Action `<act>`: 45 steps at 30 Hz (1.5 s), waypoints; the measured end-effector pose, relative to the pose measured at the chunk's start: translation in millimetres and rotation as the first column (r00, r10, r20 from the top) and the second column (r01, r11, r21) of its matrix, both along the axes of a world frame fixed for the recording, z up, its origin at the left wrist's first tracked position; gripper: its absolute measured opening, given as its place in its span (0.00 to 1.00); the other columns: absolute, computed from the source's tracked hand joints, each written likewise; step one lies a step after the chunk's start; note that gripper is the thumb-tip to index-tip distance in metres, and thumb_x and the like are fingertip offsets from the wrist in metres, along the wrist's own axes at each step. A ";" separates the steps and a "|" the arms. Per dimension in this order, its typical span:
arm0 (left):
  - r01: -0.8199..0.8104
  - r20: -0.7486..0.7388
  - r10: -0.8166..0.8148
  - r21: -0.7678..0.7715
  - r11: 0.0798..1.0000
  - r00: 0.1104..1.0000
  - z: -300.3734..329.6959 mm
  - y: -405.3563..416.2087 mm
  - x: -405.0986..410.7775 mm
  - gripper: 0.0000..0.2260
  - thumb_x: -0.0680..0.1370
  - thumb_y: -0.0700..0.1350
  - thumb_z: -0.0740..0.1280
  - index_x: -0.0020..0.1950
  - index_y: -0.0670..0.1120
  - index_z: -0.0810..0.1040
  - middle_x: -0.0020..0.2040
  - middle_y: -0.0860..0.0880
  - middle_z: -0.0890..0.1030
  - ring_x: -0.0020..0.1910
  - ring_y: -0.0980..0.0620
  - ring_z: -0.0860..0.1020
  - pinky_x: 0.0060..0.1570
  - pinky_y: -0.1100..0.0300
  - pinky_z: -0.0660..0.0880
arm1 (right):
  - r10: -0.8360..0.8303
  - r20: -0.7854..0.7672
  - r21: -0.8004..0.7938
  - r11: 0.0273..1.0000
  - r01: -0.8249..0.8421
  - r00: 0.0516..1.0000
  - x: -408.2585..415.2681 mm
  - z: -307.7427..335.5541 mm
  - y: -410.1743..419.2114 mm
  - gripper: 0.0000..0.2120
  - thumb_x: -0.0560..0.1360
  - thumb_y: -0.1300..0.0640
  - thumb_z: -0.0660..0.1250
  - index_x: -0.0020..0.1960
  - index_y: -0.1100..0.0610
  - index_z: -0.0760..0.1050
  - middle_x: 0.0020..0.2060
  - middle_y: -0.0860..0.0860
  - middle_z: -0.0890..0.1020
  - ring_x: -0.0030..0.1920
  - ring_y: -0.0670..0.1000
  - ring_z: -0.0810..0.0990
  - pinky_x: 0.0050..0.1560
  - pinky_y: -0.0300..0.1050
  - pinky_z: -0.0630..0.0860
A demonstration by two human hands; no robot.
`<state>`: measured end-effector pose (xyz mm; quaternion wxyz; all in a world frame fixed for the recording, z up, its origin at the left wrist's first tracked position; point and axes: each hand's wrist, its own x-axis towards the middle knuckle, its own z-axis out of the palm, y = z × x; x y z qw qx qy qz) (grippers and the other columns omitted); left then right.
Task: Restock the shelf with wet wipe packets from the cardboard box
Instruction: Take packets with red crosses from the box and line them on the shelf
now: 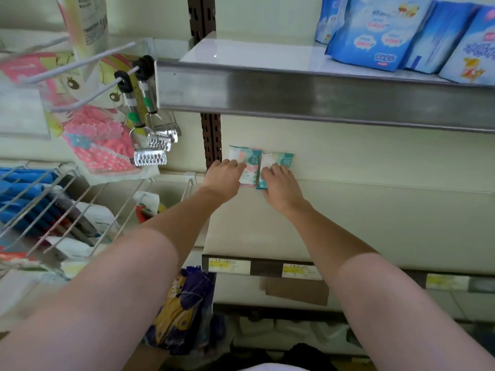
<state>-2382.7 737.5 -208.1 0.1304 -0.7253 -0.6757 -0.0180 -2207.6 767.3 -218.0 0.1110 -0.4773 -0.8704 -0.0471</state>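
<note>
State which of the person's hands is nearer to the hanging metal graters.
Left. The left hand sits just right of and below the graters, on a wipe packet; the right hand lies farther right.

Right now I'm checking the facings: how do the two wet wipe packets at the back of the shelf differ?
The left packet shows pink and teal; the right packet shows white and teal. The left hand touches the first, the right hand the second. Both stand upright, side by side against the back wall, about equal in size.
</note>
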 end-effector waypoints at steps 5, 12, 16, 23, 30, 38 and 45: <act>-0.103 0.027 0.103 -0.018 0.995 0.994 -3.2 -41.4 0.6 0.14 0.77 0.41 0.63 0.63 0.46 0.72 0.57 0.46 0.78 0.58 0.44 0.74 0.56 0.54 0.67 | 0.094 -0.030 -0.040 0.995 -0.095 0.995 0.6 -1.9 -22.1 0.19 0.76 0.57 0.68 0.66 0.58 0.70 0.59 0.55 0.73 0.62 0.57 0.71 0.60 0.49 0.70; -0.322 0.051 0.325 -0.069 0.944 0.944 10.8 -119.5 14.6 0.13 0.77 0.39 0.60 0.61 0.44 0.72 0.59 0.44 0.77 0.60 0.42 0.72 0.58 0.52 0.68 | 0.311 -0.105 -0.060 0.946 -0.318 0.945 -7.8 8.0 -71.3 0.14 0.77 0.55 0.68 0.60 0.55 0.72 0.57 0.53 0.75 0.59 0.56 0.72 0.60 0.49 0.68; -0.403 0.091 0.411 -0.095 0.910 0.907 2.2 -179.3 24.7 0.14 0.76 0.39 0.60 0.61 0.45 0.73 0.57 0.45 0.78 0.58 0.43 0.75 0.55 0.52 0.69 | 0.434 -0.122 -0.086 0.891 -0.445 0.893 -14.6 6.1 -109.4 0.13 0.77 0.55 0.67 0.60 0.56 0.72 0.57 0.54 0.74 0.60 0.57 0.71 0.59 0.49 0.69; -0.521 0.166 0.530 -0.097 0.848 0.832 -24.5 -295.6 24.1 0.22 0.74 0.38 0.61 0.69 0.48 0.72 0.64 0.47 0.74 0.61 0.44 0.73 0.58 0.51 0.69 | 0.630 -0.202 -0.139 0.739 -0.659 0.750 -42.6 -17.5 -199.8 0.13 0.76 0.57 0.68 0.59 0.56 0.72 0.55 0.54 0.75 0.58 0.56 0.72 0.55 0.50 0.71; -0.679 0.112 0.728 -0.287 0.676 0.677 -54.6 -386.0 29.2 0.13 0.77 0.39 0.61 0.61 0.43 0.72 0.57 0.43 0.75 0.58 0.41 0.74 0.48 0.53 0.68 | 0.730 -0.114 -0.341 0.608 -0.717 0.674 -58.7 -66.6 -271.9 0.10 0.77 0.59 0.66 0.58 0.55 0.71 0.57 0.53 0.74 0.60 0.56 0.71 0.54 0.50 0.72; -0.722 0.148 0.836 -0.440 0.534 0.528 -121.9 -473.2 22.4 0.13 0.76 0.39 0.61 0.61 0.44 0.74 0.57 0.43 0.77 0.58 0.41 0.74 0.51 0.51 0.70 | 0.785 -0.031 -0.517 0.518 -0.682 0.619 -79.2 -133.2 -336.1 0.08 0.78 0.58 0.66 0.55 0.53 0.69 0.57 0.54 0.73 0.61 0.57 0.70 0.54 0.52 0.73; -0.685 0.157 0.871 -0.559 0.467 0.465 -160.1 -523.3 -5.5 0.15 0.77 0.38 0.59 0.64 0.44 0.72 0.59 0.42 0.76 0.58 0.42 0.74 0.45 0.54 0.66 | 0.786 -0.003 -0.614 0.486 -0.622 0.618 -109.8 -176.3 -380.9 0.10 0.78 0.58 0.66 0.57 0.54 0.70 0.56 0.54 0.72 0.60 0.58 0.71 0.55 0.53 0.73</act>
